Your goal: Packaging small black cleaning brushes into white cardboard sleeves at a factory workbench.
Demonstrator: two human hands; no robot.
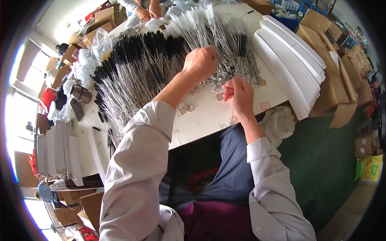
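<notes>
Okay, head view, the only one to go by. Looking down on two piles of wire brushes on a pale table [193, 130]: black-bristle brushes [126, 50] to the left, white-bristle brushes [193, 24] to the right and farther back. Left hand [201, 63] out over the boundary between piles, fingers curled together in a fist; cannot tell whether clamped on a wire. Right hand [242, 96] lower, just short of the near ends of the white-bristle brushes, fingers bent inward; cannot tell if pinching anything.

Key relation: long axis of the white-bristle brushes running roughly away from the body, bristles at the far end, metal loops [228, 71] at the near end. From the right fingers, loops just beyond; from the left fist, loops just to the right and slightly nearer the body. Both hands close to the loops, left deeper into the pile. Small ring [232, 120] near the table edge, just below the right hand; cannot tell if linked to it. Stack of white card [287, 64] off to the right. Another person's hands [155, 9] at the far side, well apart.
</notes>
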